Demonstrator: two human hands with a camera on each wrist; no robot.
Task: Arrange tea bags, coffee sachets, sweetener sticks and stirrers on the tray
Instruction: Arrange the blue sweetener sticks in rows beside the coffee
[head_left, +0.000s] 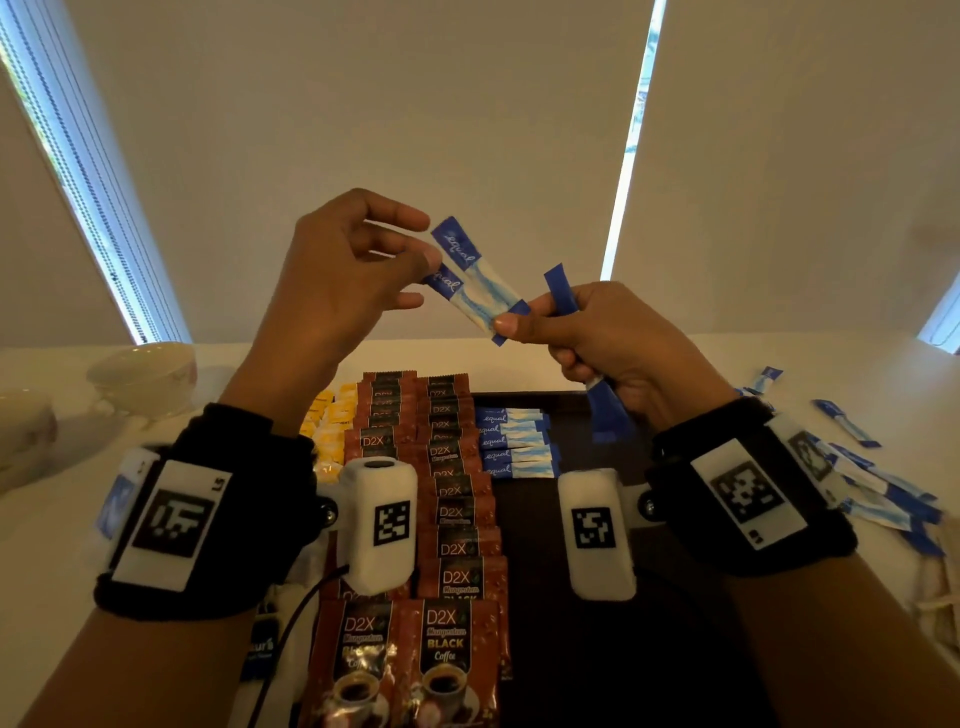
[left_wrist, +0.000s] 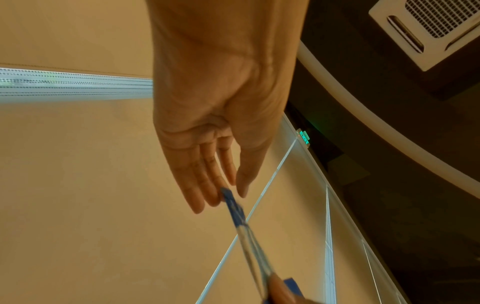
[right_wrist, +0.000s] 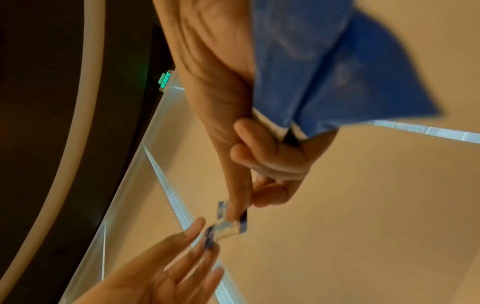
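- My right hand (head_left: 613, 343) pinches the lower ends of two sweetener sticks (head_left: 475, 280) between thumb and forefinger, and its other fingers curl round a spare bundle of sticks (head_left: 602, 410). With so many things in one hand, I judge that any loosening of the thumb could let the bundle slip down as well.
- My left hand (head_left: 343, 275) is at the upper ends of the two sticks; its fingertips (head_left: 428, 257) touch them only lightly, fingers nearly straight, so I call it open, not gripping. If the right hand lets go before the left one closes, both sticks may fall.
- The two sticks are held in the air, above the far part of the tray (head_left: 597, 519), not yet placed. They lie a little crossed, so one may slide out when I pull.
- Below them a row of sweetener sticks (head_left: 514, 441) already lies on the tray, beside the coffee sachets (head_left: 452, 519). A falling stick could disturb this tidy row.
- More loose sticks (head_left: 883, 499) wait on the worktop near its right edge. A careless reach with my wrist could push some over the edge.
- Yellow packets (head_left: 332, 415) lie left of the sachets, partly hidden by my wrist. I cannot tell whether they are straight.
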